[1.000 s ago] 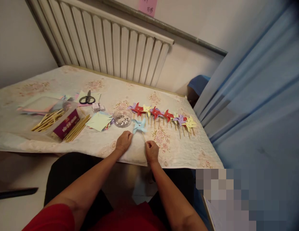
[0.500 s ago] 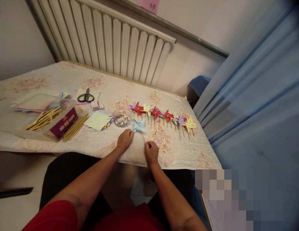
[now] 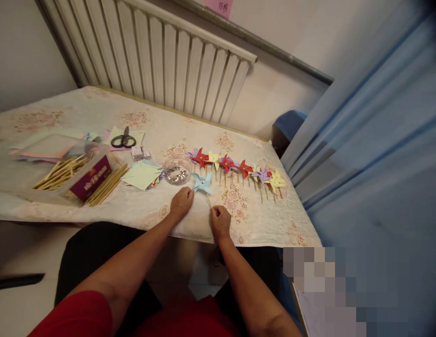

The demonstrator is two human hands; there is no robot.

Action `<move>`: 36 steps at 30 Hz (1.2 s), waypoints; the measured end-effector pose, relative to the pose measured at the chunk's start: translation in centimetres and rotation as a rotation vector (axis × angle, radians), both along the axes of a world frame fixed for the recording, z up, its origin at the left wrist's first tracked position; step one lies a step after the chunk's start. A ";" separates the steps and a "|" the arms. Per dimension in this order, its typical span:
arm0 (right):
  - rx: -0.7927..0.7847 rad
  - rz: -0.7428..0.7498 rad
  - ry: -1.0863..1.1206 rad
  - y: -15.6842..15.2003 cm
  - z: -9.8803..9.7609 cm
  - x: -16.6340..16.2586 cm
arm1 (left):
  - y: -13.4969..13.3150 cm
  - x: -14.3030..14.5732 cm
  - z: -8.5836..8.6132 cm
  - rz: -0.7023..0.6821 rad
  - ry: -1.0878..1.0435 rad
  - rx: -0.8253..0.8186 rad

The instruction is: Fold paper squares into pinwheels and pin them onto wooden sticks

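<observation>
A light blue paper pinwheel with a small pin at its centre is between my hands, over the near side of the table. My right hand is closed round the lower end of its thin stick. At the pinwheel's left blade, my left hand is closed with its fingertips at the paper edge; the exact grip is partly hidden. Just behind lies a clear round dish of small metal pins. Several finished pinwheels on sticks, in red, yellow and purple, lie in a row to the right.
Left of the dish are stacked paper squares, small white boxes, black scissors and loose sticks. A clear plastic box holds more sticks. A radiator stands behind the table, and a blue curtain hangs at the right.
Almost nothing differs. The view has shifted slightly, and both hands stay at the blue pinwheel in nearly the same pose.
</observation>
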State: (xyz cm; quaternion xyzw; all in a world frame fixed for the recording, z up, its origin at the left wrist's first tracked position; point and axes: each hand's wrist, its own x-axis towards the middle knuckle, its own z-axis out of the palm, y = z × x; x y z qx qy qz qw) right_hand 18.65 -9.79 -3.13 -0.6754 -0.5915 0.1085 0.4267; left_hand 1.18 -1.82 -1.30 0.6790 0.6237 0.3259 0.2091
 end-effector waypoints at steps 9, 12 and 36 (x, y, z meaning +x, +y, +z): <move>0.007 -0.009 0.013 0.1 0.0 0.0 | 0.1 0.0 -0.2 0.025 -0.046 0.044; 0.012 -0.010 0.015 0.1 -0.1 0.0 | 0.3 0.0 -0.3 0.028 -0.059 0.048; 0.024 -0.014 0.004 0.0 0.1 0.0 | -4.5 1.1 -1.5 -0.190 0.088 0.153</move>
